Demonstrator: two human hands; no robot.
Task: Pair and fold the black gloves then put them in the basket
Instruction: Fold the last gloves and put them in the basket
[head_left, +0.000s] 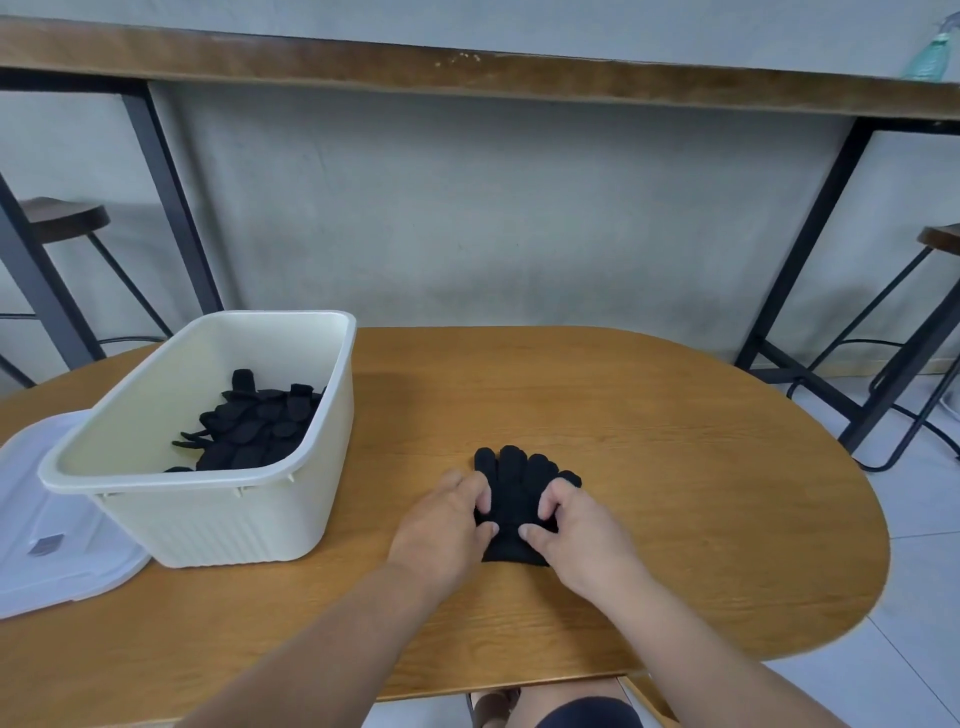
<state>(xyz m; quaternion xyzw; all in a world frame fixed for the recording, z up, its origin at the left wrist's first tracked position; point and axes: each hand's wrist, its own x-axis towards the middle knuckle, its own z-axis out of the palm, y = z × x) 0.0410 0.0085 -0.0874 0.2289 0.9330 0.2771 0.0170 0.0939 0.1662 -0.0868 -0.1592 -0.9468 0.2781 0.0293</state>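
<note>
Pinching the glove (519, 493), seemingly, both hands (452, 525) curl.

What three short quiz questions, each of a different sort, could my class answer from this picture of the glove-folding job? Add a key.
1. True or false: the basket already holds black gloves.
2. Multiple choice: the black gloves on the table are gripped by A) the left hand only, B) the right hand only, C) both hands.
3. Fill in: the basket stands to the person's ____ of the gloves being handled.

Key
1. True: a pile of gloves lies inside it.
2. C: the left hand and the right hand both curl their fingers on the gloves being handled.
3. Left.
</note>
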